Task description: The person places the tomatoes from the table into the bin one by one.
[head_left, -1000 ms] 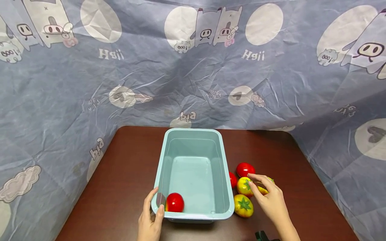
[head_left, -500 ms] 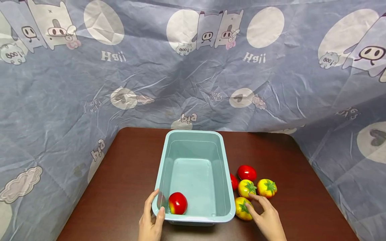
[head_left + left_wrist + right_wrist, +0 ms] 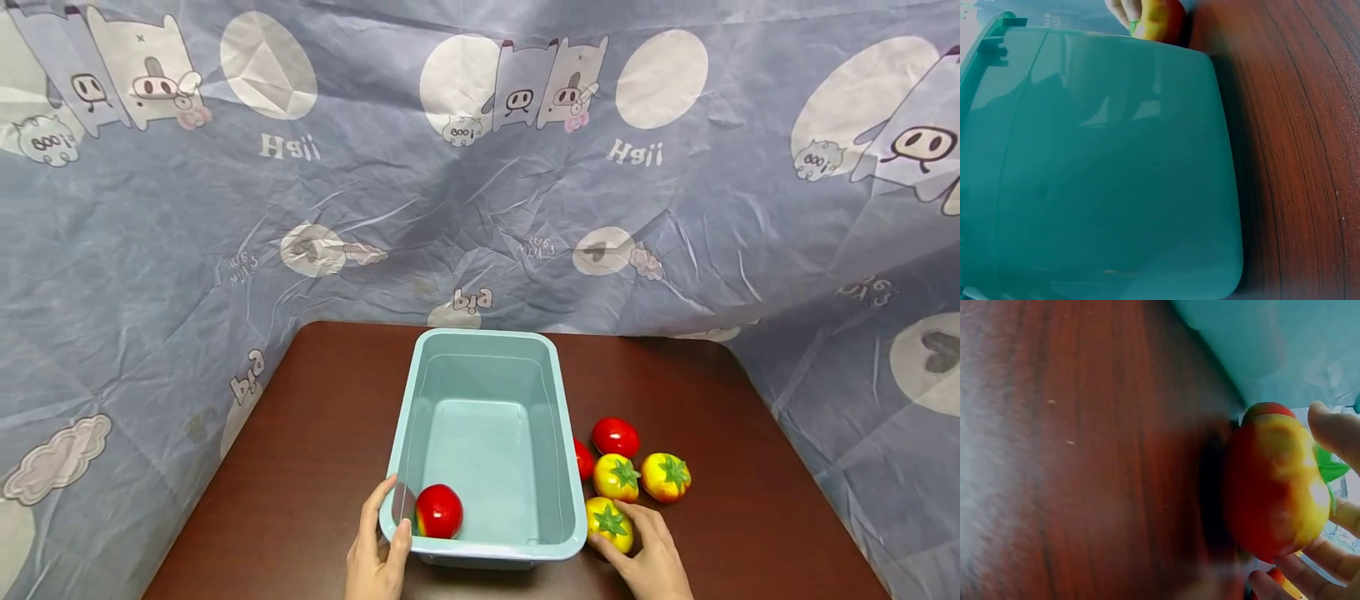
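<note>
My left hand (image 3: 375,552) grips the near-left corner of a light blue-green plastic bin (image 3: 482,450), thumb and fingers at its rim. Inside, close to that corner, lies a red fruit (image 3: 439,511) with a yellow patch. Just right of the bin, my right hand (image 3: 651,557) has its thumb and fingers on opposite sides of a yellow-and-red tomato (image 3: 609,522) with a green leafy top. In the right wrist view the thumb is at one side of this tomato (image 3: 1275,487) and the fingers at the other. It appears to rest on the table.
Beyond the held tomato sit another yellow tomato (image 3: 617,477), a third one (image 3: 666,477) to its right, and a red fruit (image 3: 616,437). One more red fruit (image 3: 582,458) is partly hidden by the bin wall. A patterned cloth (image 3: 465,208) hangs behind the brown table (image 3: 337,400).
My right hand has come back from the right-hand tomato, leaving it on the table, and taken hold of the nearest one. The red fruit in the bin has shifted slightly. My left hand keeps its grip.
</note>
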Demonstrator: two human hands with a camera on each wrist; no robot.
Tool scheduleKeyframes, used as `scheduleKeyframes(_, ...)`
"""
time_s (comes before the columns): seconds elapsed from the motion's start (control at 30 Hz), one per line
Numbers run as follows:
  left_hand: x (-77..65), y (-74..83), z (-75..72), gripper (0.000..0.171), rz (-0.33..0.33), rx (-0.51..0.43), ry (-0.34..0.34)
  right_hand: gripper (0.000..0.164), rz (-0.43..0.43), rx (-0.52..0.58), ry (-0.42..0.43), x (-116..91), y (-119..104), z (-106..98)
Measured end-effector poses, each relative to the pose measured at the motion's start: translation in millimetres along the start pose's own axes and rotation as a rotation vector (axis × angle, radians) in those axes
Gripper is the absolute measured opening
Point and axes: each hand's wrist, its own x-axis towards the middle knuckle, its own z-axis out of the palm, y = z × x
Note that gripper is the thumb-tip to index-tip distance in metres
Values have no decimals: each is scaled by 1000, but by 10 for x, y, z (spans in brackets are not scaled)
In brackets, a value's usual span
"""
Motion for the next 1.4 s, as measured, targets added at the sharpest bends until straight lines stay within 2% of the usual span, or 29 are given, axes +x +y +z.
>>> scheduleKeyframes(0.2, -5, 0, -6, 48, -5, -6, 3, 70, -34, 10, 45, -63, 60, 102)
scheduleKeyframes(0.43, 1, -3, -4, 48, 12, -9, 0, 76, 51, 16, 20, -61, 22, 133)
scheduleKeyframes(0.7, 6, -25, 23, 48, 35, -28, 5, 81, 83, 34, 14, -96, 8, 189)
scheduleKeyframes(0.97, 4, -3, 5, 48, 81, -45, 8, 79, 162, 50, 1, -109, -48, 230)
scheduleKeyframes(1.4, 0, 2, 19, 47, 66, -28, 18, 80, 333, 175, -32, -61, -113, 104)
